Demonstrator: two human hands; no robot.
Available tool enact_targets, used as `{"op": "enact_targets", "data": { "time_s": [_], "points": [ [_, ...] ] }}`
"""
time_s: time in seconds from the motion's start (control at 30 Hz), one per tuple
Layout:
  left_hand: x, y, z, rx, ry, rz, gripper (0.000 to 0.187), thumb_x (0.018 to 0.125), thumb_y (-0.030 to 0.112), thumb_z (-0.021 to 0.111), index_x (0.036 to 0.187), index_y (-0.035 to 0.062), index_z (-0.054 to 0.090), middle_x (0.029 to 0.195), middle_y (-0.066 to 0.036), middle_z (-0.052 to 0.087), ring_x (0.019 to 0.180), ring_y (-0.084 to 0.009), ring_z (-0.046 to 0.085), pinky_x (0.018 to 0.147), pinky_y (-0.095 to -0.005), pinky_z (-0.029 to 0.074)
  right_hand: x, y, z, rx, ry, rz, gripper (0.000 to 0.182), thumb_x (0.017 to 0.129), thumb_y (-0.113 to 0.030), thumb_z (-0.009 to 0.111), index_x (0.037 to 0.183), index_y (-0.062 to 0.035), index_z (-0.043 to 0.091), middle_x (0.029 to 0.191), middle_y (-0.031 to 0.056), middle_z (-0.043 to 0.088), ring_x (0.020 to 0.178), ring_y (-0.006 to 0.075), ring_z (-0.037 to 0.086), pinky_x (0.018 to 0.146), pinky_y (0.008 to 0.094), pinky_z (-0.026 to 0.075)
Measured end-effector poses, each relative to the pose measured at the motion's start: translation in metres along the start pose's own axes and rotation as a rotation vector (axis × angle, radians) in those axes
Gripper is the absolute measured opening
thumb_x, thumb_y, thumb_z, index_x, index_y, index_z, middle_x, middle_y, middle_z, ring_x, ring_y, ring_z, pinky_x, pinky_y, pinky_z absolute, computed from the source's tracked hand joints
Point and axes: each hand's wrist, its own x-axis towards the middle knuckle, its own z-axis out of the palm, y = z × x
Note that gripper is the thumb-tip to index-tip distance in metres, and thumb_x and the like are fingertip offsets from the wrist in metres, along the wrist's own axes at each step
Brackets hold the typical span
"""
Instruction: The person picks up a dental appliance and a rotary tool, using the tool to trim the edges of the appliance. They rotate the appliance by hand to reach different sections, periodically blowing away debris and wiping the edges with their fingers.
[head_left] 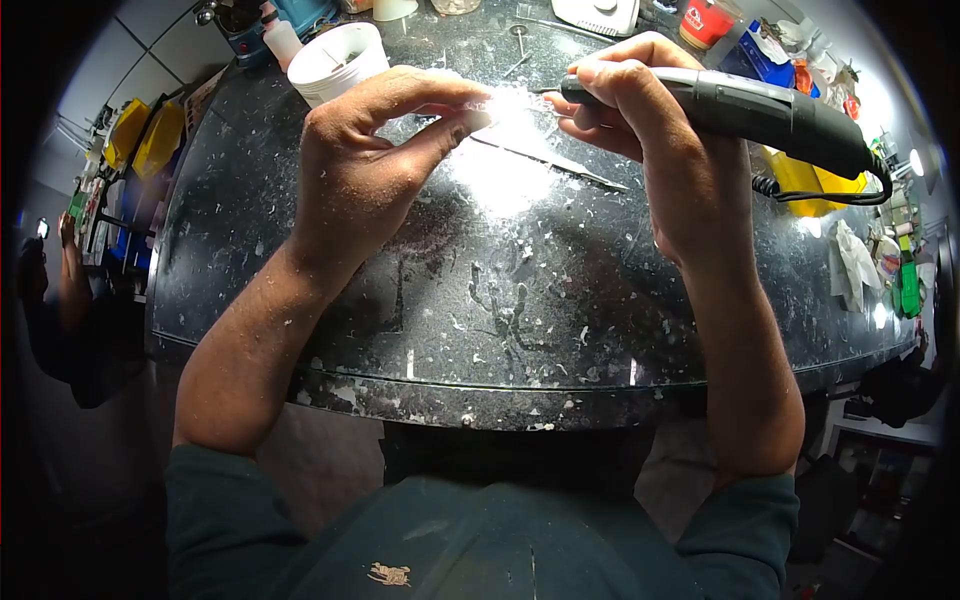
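Observation:
My left hand (pixel 375 150) pinches a small clear piece (pixel 492 103) between thumb and fingertips; glare washes out its shape. In my right hand (pixel 665 125) is a black-and-grey rotary handpiece (pixel 760 108), its tip pointing left at the clear piece. Whether tip and piece touch is lost in the glare. A thin metal tool (pixel 560 160) lies on the dark speckled table (pixel 450 320) beneath and between the hands. Pale dust covers my left hand and forearm.
A white tub (pixel 338 62) stands behind my left hand, beside a bottle (pixel 281 38). Behind my right hand are a red container (pixel 708 22) and a yellow bin (pixel 815 185) with a coiled cord nearby. A person (pixel 75 300) is at the far left.

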Motion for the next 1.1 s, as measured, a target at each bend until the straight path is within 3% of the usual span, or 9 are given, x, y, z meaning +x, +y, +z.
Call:
{"op": "enact_targets", "data": {
  "time_s": [0.47,0.57,0.67,0.73,0.77,0.87,0.93,1.0,1.1],
  "points": [
    [0.001,0.005,-0.003,0.043,-0.062,-0.039,0.019,0.086,0.002,0.075,0.104,0.0064,0.075,0.101,-0.007,0.075,0.097,-0.0147,0.07,0.086,-0.0297,0.056,-0.005,-0.008,0.003,-0.256,-0.082,-0.158,0.022,0.095,-0.018,0.065,0.102,0.0021,0.066,0.096,0.0063,0.067,0.088,0.0127,0.069,0.085,0.028,0.058],
    [0.0,0.005,0.001,0.002,-0.006,-0.09,0.017,0.084,0.004,0.078,0.101,0.0043,0.075,0.097,-0.008,0.075,0.093,-0.0146,0.071,0.083,-0.0266,0.056,-0.008,-0.017,0.02,0.026,0.094,0.0,0.02,0.096,-0.017,0.065,0.105,0.001,0.066,0.1,0.0072,0.068,0.088,0.0136,0.07,0.085,0.0277,0.058],
    [-0.001,0.004,0.001,0.01,-0.003,-0.08,0.019,0.084,0.005,0.078,0.103,0.0037,0.075,0.098,-0.008,0.075,0.093,-0.0147,0.071,0.083,-0.0271,0.057,0.001,-0.008,0.014,-0.088,0.104,-0.052,0.02,0.094,-0.013,0.065,0.11,0.0006,0.065,0.104,0.0079,0.069,0.092,0.0147,0.069,0.09,0.0285,0.056],
    [-0.001,0.006,0.001,0.002,-0.004,-0.058,0.019,0.085,0.005,0.077,0.103,0.0038,0.075,0.099,-0.008,0.075,0.093,-0.0149,0.071,0.083,-0.0273,0.057,0.0,-0.013,0.019,-0.346,0.121,-0.133,0.026,0.091,-0.009,0.069,0.113,0.0026,0.06,0.091,0.0072,0.067,0.086,0.0111,0.064,0.08,0.0252,0.054],
    [-0.001,0.006,0.002,-0.006,-0.003,-0.037,0.019,0.085,0.006,0.077,0.104,0.0039,0.075,0.1,-0.008,0.075,0.094,-0.015,0.071,0.083,-0.0275,0.057,0.003,-0.022,0.01,-0.139,0.016,0.112,0.033,0.089,-0.007,0.072,0.119,0.0025,0.06,0.095,0.0079,0.069,0.091,0.0118,0.066,0.081,0.0247,0.055],
    [-0.001,0.004,0.002,-0.033,-0.011,0.013,0.018,0.087,0.007,0.076,0.105,0.0046,0.075,0.1,-0.009,0.075,0.094,-0.0151,0.071,0.084,-0.0276,0.057,0.004,-0.007,0.003,0.105,-0.094,0.086,0.032,0.089,-0.006,0.071,0.118,0.0022,0.061,0.1,0.0097,0.07,0.097,0.0134,0.068,0.083,0.0255,0.056],
    [-0.002,0.004,0.005,-0.055,0.013,-0.017,0.018,0.087,0.007,0.075,0.105,0.0049,0.075,0.1,-0.009,0.075,0.095,-0.015,0.071,0.085,-0.0276,0.057,0.007,-0.009,0.005,-0.003,-0.063,0.144,0.032,0.09,-0.01,0.07,0.119,0.0022,0.061,0.103,0.0107,0.07,0.098,0.0145,0.069,0.085,0.0279,0.058],
    [-0.002,0.004,0.006,-0.078,0.037,-0.043,0.018,0.088,0.008,0.075,0.105,0.0053,0.075,0.1,-0.008,0.075,0.095,-0.0148,0.071,0.085,-0.0276,0.057,0.009,0.009,-0.002,-0.058,-0.137,-0.099,0.024,0.092,-0.009,0.065,0.114,0.001,0.065,0.107,0.0088,0.069,0.098,0.0153,0.068,0.096,0.0302,0.052],
    [-0.003,0.002,0.005,-0.155,0.03,-0.118,0.018,0.089,0.009,0.075,0.106,0.0052,0.074,0.1,-0.008,0.075,0.095,-0.0142,0.071,0.085,-0.0277,0.057,0.005,0.018,-0.003,0.026,-0.163,-0.048,0.026,0.092,-0.006,0.063,0.117,0.0025,0.064,0.111,0.0096,0.067,0.104,0.0167,0.066,0.099,0.0315,0.051]
  ]
}}
